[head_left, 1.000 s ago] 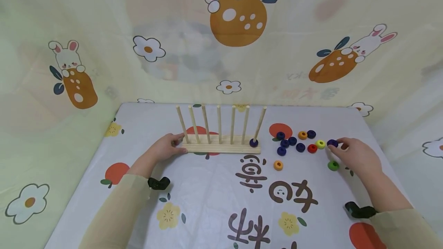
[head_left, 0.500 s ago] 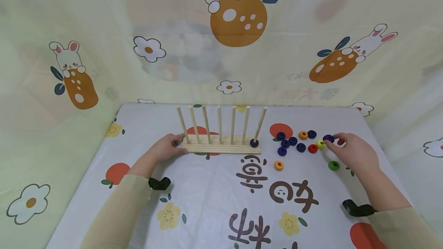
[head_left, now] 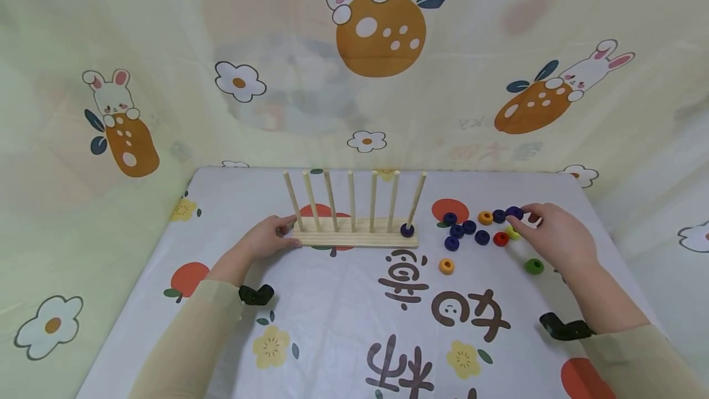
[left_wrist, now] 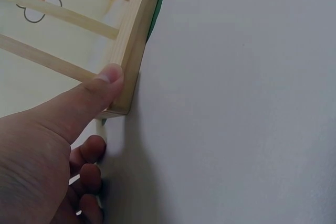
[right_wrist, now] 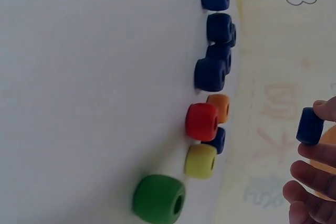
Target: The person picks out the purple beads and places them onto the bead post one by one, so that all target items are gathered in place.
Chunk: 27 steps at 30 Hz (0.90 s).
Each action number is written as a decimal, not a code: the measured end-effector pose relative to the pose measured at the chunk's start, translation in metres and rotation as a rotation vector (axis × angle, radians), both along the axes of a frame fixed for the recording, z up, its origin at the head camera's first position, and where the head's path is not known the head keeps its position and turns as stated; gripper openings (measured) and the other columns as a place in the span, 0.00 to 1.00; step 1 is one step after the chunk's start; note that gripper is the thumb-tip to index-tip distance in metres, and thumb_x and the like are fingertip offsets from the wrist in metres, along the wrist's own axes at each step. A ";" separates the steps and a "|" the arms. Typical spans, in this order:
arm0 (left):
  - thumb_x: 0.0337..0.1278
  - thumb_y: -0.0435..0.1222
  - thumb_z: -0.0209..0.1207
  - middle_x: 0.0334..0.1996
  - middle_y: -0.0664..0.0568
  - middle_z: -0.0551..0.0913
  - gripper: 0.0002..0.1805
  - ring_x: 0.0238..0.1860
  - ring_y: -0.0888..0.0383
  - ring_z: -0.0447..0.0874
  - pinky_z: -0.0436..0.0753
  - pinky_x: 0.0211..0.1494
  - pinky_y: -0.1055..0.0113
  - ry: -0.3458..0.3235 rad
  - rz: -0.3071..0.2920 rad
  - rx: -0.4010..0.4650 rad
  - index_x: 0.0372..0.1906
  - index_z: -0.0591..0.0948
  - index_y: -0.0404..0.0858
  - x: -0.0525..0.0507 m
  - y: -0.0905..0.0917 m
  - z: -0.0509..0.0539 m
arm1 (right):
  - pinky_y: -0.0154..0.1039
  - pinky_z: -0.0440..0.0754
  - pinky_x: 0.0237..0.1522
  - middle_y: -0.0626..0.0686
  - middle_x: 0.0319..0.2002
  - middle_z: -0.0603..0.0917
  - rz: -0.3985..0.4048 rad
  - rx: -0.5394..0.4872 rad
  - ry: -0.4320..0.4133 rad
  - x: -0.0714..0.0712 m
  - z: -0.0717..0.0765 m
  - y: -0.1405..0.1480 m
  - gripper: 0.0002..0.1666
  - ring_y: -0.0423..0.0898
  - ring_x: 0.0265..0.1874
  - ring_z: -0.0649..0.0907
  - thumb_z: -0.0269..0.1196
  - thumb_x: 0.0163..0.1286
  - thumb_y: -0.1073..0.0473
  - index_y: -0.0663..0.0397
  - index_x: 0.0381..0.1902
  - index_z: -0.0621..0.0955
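A wooden peg rack point(head_left: 354, 239) with a row of several upright pegs stands on the table. A dark blue bead point(head_left: 407, 231) sits at the foot of its rightmost peg. My left hand point(head_left: 259, 244) grips the rack's left end; in the left wrist view the thumb point(left_wrist: 107, 80) lies on the base, while the fingers beyond the end are partly hidden. Over on the right, my right hand point(head_left: 562, 239) pinches another dark blue bead point(right_wrist: 310, 126) between thumb and fingertip, raised off the table.
Several loose dark blue beads point(head_left: 454, 243) lie right of the rack. Among or near them are a red bead point(head_left: 501, 239), a yellow bead point(right_wrist: 200, 161), two orange beads point(head_left: 446, 266) and a green bead point(right_wrist: 158, 199). A printed curtain point(head_left: 299, 122) hangs behind the table.
My right hand has lifted the blue bead and carried it leftward and slightly away from me, over the yellow bead. The left hand and the rack stay in place.
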<state>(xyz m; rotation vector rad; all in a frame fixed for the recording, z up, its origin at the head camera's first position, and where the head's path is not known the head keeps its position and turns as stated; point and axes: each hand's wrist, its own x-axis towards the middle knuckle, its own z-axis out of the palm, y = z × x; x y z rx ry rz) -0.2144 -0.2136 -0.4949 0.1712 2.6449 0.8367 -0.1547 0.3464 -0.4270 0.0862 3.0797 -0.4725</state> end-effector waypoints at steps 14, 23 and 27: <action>0.52 0.50 0.71 0.42 0.47 0.73 0.44 0.45 0.50 0.69 0.71 0.48 0.56 -0.005 0.014 -0.010 0.74 0.67 0.47 -0.002 0.000 -0.002 | 0.55 0.77 0.39 0.66 0.49 0.79 0.027 -0.033 0.036 -0.002 0.024 -0.037 0.44 0.61 0.44 0.76 0.58 0.67 0.29 0.62 0.60 0.77; 0.53 0.50 0.71 0.43 0.47 0.72 0.43 0.45 0.50 0.69 0.71 0.48 0.56 -0.012 0.021 -0.016 0.74 0.67 0.47 -0.002 0.001 -0.001 | 0.54 0.77 0.40 0.64 0.47 0.80 0.064 -0.062 0.087 -0.003 0.038 -0.062 0.42 0.60 0.45 0.76 0.57 0.67 0.30 0.61 0.60 0.78; 0.53 0.50 0.71 0.43 0.47 0.72 0.44 0.46 0.50 0.69 0.71 0.48 0.56 -0.018 0.025 -0.013 0.74 0.67 0.47 0.000 0.001 -0.002 | 0.55 0.76 0.42 0.63 0.48 0.79 0.074 -0.093 0.113 -0.004 0.043 -0.074 0.42 0.60 0.46 0.76 0.56 0.68 0.30 0.61 0.60 0.78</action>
